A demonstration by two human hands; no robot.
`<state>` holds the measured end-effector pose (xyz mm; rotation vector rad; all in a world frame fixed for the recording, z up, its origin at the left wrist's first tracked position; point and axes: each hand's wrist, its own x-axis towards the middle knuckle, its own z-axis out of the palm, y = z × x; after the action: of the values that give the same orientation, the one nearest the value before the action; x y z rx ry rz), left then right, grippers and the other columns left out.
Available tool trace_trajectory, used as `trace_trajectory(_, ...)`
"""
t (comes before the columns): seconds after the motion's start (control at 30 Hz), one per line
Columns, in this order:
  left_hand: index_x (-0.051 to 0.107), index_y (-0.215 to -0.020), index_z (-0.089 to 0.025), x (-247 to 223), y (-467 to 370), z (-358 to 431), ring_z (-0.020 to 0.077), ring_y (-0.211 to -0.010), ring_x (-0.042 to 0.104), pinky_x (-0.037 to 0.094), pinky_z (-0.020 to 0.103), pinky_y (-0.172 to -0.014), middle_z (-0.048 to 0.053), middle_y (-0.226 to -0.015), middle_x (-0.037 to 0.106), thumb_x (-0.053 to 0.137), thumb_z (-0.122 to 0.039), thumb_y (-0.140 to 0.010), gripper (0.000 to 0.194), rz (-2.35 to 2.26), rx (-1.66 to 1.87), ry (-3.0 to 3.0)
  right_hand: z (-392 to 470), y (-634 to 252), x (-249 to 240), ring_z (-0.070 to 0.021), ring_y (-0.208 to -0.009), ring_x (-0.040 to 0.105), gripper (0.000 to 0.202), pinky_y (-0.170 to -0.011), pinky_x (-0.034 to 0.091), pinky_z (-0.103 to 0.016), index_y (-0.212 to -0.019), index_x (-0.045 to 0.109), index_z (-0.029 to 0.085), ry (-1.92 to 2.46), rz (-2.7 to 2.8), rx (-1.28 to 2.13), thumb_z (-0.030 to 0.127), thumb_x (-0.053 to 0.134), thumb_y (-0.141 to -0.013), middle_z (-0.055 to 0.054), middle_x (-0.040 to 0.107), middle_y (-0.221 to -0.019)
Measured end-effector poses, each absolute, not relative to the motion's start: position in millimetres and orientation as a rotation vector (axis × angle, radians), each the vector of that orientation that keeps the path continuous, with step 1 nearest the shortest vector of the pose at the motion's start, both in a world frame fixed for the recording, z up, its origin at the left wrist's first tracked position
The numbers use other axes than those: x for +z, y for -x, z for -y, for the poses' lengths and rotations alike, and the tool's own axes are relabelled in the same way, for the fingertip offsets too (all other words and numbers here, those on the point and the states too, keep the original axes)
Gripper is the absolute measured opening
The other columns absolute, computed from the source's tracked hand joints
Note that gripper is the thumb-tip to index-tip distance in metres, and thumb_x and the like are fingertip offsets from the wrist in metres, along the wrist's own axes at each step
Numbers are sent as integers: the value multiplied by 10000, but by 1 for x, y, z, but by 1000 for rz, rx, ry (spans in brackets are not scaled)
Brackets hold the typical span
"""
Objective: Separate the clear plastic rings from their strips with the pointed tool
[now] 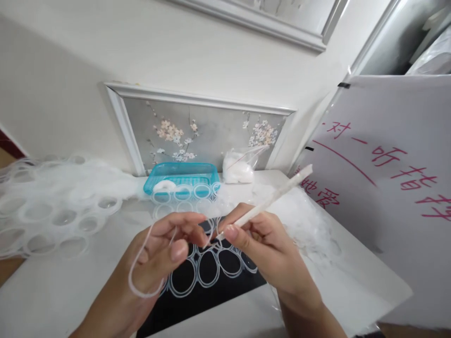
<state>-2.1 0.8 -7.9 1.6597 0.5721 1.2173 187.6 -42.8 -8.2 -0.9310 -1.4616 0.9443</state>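
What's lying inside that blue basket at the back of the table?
The blue basket holds a white clear ring near its left front corner. The front wall and the joined rings leaning against it hide the rest of its floor.

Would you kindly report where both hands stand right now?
Left hand pinching clear ring. Right hand gripping white stick, tip at the ring. Linked ring sheet lies on black mat beneath.

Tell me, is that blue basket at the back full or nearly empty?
Nearly empty: the blue basket shows mostly bare mesh floor, with only a white ring in its left corner.
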Motion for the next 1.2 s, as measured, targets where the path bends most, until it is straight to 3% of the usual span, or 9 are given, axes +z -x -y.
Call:
trace_trajectory(0.07, 766, -1031, -329, -13, 4, 0, 177, -698, 694, 579, 265, -628, 17, -729, 717, 793, -445, -780, 277, -590, 1140, -1564, 45, -186, -10, -81, -544, 472, 221, -475, 358, -218, -852, 674, 209, 987, 1499, 885, 402, 618, -945, 0, 651, -760)
trace_trajectory(0.17, 737, -1077, -336, -17, 5, 1, 158, -651, 668, 553, 247, -591, -8, -712, 691, 826, -318, -741, 348, -624, 1089, -1518, 48, -185, -13, -100, -607, 543, 195, -507, 394, -229, -878, 686, 220, 1016, 1535, 842, 387, 615, -950, -13, 685, -821)
trace_trajectory(0.3, 707, -1088, -344, -18, 7, 3, 116, -530, 582, 467, 211, -483, -37, -661, 634, 808, -328, -751, 352, -674, 1104, -1573, 48, -185, -13, -145, -724, 631, 204, -526, 440, -234, -882, 699, 230, 1023, 1540, 809, 398, 608, -953, -29, 697, -837)
trace_trajectory(0.43, 686, -1044, -355, -21, 7, 5, 152, -640, 597, 487, 247, -544, -30, -744, 613, 846, -340, -700, 380, -728, 1169, -1882, 47, -185, -13, -161, -746, 632, 206, -516, 449, -240, -880, 712, 237, 1029, 1521, 746, 407, 617, -946, -39, 696, -825)
trace_trajectory(0.53, 660, -1019, -337, -23, 4, 7, 173, -745, 606, 504, 277, -636, -11, -842, 610, 792, -305, -777, 277, -726, 1263, -2097, 46, -185, -15, -157, -731, 622, 182, -506, 442, -239, -881, 709, 240, 1023, 1501, 735, 396, 634, -937, -35, 691, -816)
trace_trajectory(0.73, 668, -986, -306, -23, 5, 9, 153, -782, 580, 473, 242, -620, 4, -901, 578, 650, -187, -907, 144, -696, 1351, -2137, 47, -185, -16, -114, -611, 568, 160, -470, 389, -225, -901, 710, 242, 1023, 1527, 766, 373, 629, -946, -15, 689, -785)
trace_trajectory(0.9, 663, -925, -266, -19, 8, 5, 170, -925, 574, 482, 284, -789, 6, -922, 610, 624, -245, -945, 49, -614, 1460, -1740, 44, -184, -14, -106, -567, 539, 189, -422, 327, -224, -908, 737, 245, 1069, 1546, 677, 378, 612, -955, -25, 713, -804)
trace_trajectory(1.07, 697, -780, -261, -11, 6, -7, 144, -794, 549, 498, 283, -799, -16, -769, 548, 707, -368, -893, 156, -410, 1653, -1453, 43, -183, -17, -58, -416, 371, 138, -361, 230, -251, -943, 735, 256, 1115, 1516, 435, 292, 603, -961, -24, 756, -935)
trace_trajectory(1.2, 692, -727, -233, -11, 7, -13, 155, -787, 561, 500, 281, -775, 1, -766, 562, 727, -377, -861, 199, -408, 1516, -1466, 48, -182, -19, -113, -559, 585, 110, -406, 380, -246, -963, 729, 272, 1047, 1442, 410, 236, 626, -945, -24, 763, -952)
